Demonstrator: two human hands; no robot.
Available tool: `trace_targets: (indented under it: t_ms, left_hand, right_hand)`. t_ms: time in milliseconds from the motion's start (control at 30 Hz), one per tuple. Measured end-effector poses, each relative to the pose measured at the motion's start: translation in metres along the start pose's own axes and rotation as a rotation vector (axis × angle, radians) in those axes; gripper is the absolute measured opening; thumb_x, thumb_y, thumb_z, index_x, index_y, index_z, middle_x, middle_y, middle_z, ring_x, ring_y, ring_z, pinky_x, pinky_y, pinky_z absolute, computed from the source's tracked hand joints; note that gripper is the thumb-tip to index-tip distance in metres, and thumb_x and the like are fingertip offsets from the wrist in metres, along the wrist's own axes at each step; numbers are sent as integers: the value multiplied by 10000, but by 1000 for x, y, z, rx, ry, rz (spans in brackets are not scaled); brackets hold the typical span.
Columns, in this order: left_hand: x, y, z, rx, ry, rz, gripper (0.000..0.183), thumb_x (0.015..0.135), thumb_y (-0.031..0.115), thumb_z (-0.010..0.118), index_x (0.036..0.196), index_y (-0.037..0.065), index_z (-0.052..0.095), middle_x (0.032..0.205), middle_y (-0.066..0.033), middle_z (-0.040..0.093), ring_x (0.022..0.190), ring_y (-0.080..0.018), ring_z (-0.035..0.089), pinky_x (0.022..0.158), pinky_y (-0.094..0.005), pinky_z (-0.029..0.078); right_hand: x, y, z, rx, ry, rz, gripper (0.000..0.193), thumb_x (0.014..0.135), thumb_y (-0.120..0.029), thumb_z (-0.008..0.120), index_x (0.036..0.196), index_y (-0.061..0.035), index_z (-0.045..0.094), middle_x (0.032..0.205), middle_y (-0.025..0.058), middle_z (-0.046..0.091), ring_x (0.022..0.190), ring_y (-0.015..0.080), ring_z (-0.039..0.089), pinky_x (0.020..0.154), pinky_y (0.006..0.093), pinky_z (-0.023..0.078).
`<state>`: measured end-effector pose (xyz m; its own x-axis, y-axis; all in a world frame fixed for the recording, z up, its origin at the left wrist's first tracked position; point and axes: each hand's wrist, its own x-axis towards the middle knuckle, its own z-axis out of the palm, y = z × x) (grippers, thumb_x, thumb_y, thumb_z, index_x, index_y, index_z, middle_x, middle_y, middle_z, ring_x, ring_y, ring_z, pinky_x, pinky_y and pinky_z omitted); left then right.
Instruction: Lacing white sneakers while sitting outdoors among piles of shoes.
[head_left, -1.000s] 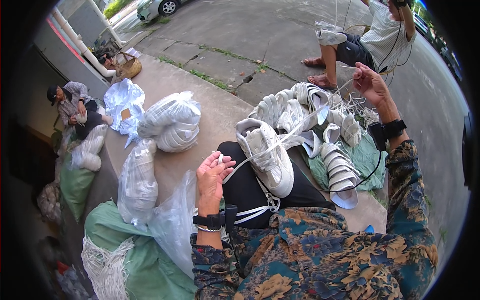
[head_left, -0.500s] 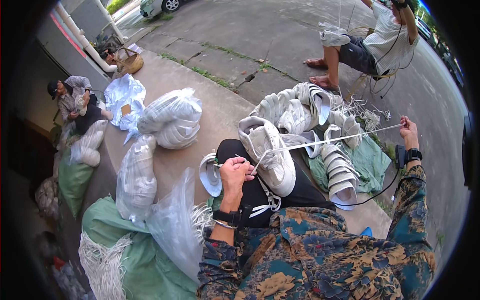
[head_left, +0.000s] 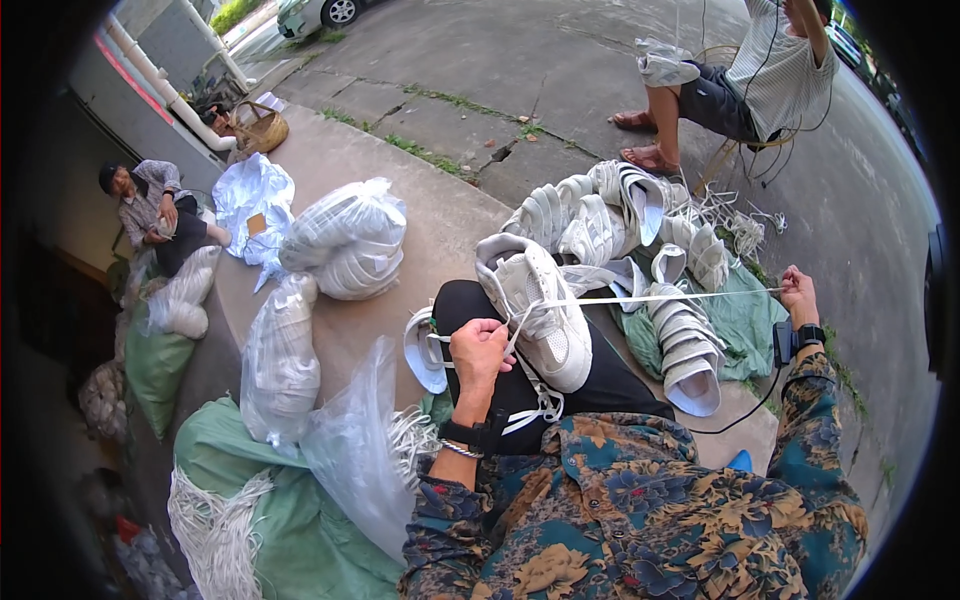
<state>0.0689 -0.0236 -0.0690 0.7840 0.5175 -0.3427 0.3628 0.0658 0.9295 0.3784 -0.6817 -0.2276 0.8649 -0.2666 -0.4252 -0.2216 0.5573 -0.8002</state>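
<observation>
A white sneaker upper (head_left: 545, 315) rests on my lap, its toe toward me. From its eyelets a white shoelace (head_left: 660, 297) stretches taut to the right, and the far end is pinched in my right hand (head_left: 797, 294). Close beside the shoe on the left, my left hand (head_left: 480, 352) is closed on the other part of the lace, near the eyelets. Another pale shoe part with a light blue lining (head_left: 424, 350) lies by my left knee. White laces with a knot (head_left: 540, 410) hang over my dark trousers.
Stacked white shoe uppers (head_left: 685, 345) lie on a green sack (head_left: 750, 325) at the right. Filled clear bags (head_left: 350, 240) and a green sack with lace bundles (head_left: 300, 530) are on the left. Two people sit farther off, one left (head_left: 160, 205), one upper right (head_left: 775, 85).
My right hand has come lower and slightly nearer the shoe, still pulling the lace. My left hand has shifted a little right. The person at left has moved their hands.
</observation>
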Motion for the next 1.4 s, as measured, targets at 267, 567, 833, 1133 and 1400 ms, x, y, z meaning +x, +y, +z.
trace_targets:
  t_ms: [267, 567, 833, 1133, 1400]
  left_hand:
    - [0, 1, 9, 273, 73, 88, 174, 833, 143, 574, 871, -24, 606, 557, -68, 578, 372, -106, 513, 288, -222, 370]
    - [-3, 4, 6, 294, 95, 100, 160, 832, 149, 535, 837, 7, 609, 524, -67, 556, 360, -112, 509, 285, -226, 368]
    - [1, 11, -2, 293, -73, 36, 132, 773, 108, 505, 730, 12, 586, 505, -54, 553, 352, -119, 512, 290, -232, 371]
    - [6, 13, -9, 204, -177, -13, 146, 797, 96, 470, 742, 0, 565, 522, -81, 555, 339, -129, 496, 267, -237, 345]
    - [4, 15, -4, 114, -48, -34, 149, 801, 85, 459, 745, -16, 553, 531, -99, 569, 342, -141, 511, 265, -241, 352]
  right_hand:
    - [-30, 18, 19, -18, 44, 37, 138, 847, -48, 494, 971, -91, 536, 757, 15, 584, 595, 113, 569, 407, 199, 339]
    - [-72, 42, 31, 4, 136, 145, 142, 838, -30, 490, 949, -99, 545, 748, 1, 580, 584, 113, 563, 408, 208, 315]
    - [-83, 57, 46, 22, 111, 178, 138, 821, -40, 537, 949, -90, 546, 720, 3, 570, 567, 120, 544, 405, 202, 316]
    - [-96, 70, 62, 7, 104, 226, 175, 819, -49, 546, 984, -106, 544, 752, 11, 577, 577, 119, 542, 412, 205, 317]
    - [-129, 84, 105, -145, 60, 235, 187, 807, -35, 540, 979, -106, 520, 698, -6, 555, 542, 91, 517, 388, 187, 309]
